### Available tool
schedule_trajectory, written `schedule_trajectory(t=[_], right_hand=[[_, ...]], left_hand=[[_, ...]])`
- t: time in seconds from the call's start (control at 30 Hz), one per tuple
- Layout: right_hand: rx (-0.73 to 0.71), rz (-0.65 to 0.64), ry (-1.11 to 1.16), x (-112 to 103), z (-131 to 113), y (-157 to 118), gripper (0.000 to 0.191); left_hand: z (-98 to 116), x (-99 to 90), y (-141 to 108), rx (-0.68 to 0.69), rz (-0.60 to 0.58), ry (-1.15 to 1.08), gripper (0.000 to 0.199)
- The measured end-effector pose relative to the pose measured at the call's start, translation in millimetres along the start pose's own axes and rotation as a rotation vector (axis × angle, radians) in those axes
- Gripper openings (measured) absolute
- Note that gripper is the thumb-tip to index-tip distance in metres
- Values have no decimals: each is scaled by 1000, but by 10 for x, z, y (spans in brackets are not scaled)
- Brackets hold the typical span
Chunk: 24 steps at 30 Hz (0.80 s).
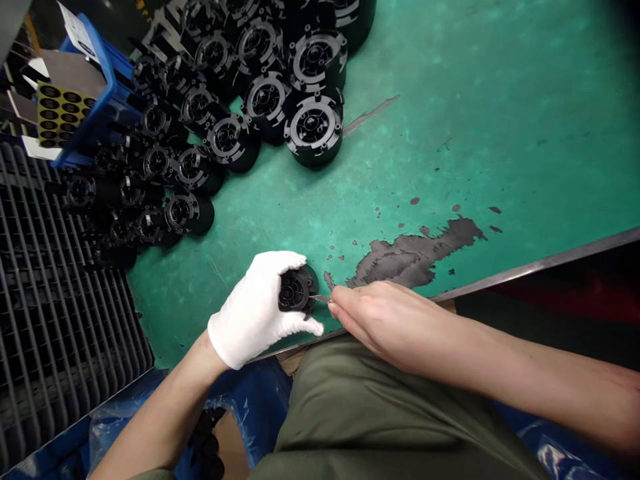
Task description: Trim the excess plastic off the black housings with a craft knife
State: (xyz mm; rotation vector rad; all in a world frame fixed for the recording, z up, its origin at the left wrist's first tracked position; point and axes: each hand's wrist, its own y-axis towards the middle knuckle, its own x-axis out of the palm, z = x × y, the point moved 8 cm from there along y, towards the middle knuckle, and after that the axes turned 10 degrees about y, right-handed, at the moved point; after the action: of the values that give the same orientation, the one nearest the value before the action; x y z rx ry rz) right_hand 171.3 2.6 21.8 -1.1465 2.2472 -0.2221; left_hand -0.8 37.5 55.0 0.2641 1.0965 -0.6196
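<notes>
My left hand (253, 313), in a white glove, is wrapped round a black round plastic part (294, 291) near the front edge of the green table. Its ribbed open face is turned up toward me. From the right, my bare right hand (375, 313) pinches a thin pointed metal blade (320, 299). The blade's tip is at the right rim of the part; whether it touches cannot be made out. Its handle is hidden in my fingers.
Many similar black parts (314, 127) stand at the back left of the green table (480, 147). A blue bin (107, 87) with a sheet of round stickers (63, 113) is behind them. A metal grille (65, 320) lies left. Worn grey patches mark the tabletop.
</notes>
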Motion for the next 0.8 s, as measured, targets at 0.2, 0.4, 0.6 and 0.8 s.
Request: schedule_trajectory(t=[0.2,0.4,0.6,0.8], right_hand=[[-64,-5,126,-48,19,28,33],[-220,219,-58,-113,-9,-78,27],[-394,416,-420,-11,-275,-269,26],[-387,437,-533,35,-345,-281,21]], left_hand=[[-24,18,-10,-4,1,4,100],[-36,11,-9,-19,4,-4,100],[-26,-5,3,-12,9,0,97],[-24,1,8,-12,9,-3,98]])
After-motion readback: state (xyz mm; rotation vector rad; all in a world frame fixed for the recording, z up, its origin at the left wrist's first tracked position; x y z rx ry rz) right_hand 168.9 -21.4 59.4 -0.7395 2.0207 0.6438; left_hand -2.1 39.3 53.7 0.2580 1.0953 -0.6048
